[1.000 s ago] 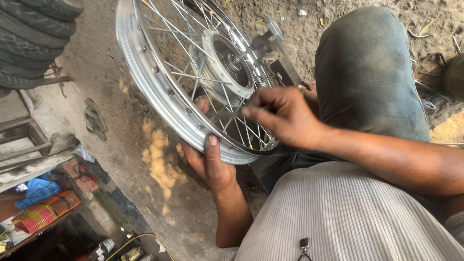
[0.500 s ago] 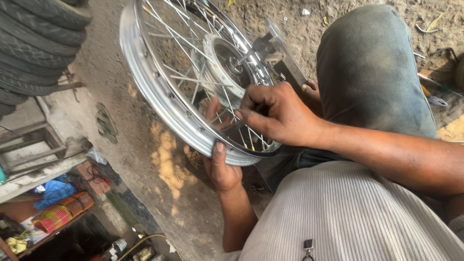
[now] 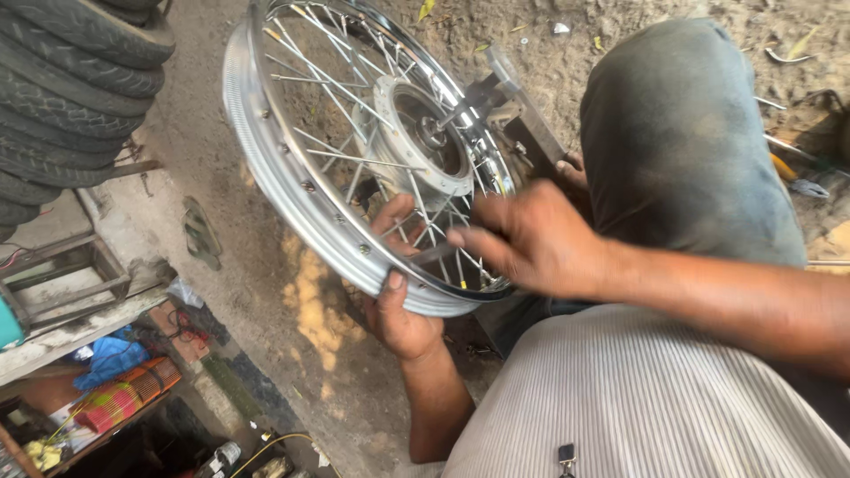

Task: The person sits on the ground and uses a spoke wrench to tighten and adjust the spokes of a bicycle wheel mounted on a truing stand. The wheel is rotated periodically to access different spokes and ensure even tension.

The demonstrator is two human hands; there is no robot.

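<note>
A spoked motorcycle wheel (image 3: 354, 150), its bright metal rim bare of any tyre, stood tilted on a dark metal stand (image 3: 522, 133) above the dirt ground (image 3: 266, 292) of a workshop, just in front of the person's bent knee in grey trousers (image 3: 682, 142). The left hand (image 3: 403, 301) gripped the lower edge of the rim, thumb pressed over the outer face and fingers curled up behind the spokes. The right hand (image 3: 531, 239) was blurred as it reached across the spokes near the bottom of the wheel, index finger pointing at them; whether it pinched a spoke or a small tool could not be told. The silver hub (image 3: 416, 133) sat at the centre on its axle, spokes fanning out to the rim. A stack of worn black tyres (image 3: 71, 88) stood at the upper left, well apart from the wheel. Below them lay a weathered wooden frame (image 3: 62, 283), a blue cloth (image 3: 111, 358) and an orange ribbed item (image 3: 133, 389). A striped shirt (image 3: 637, 398) filled the foreground.
</note>
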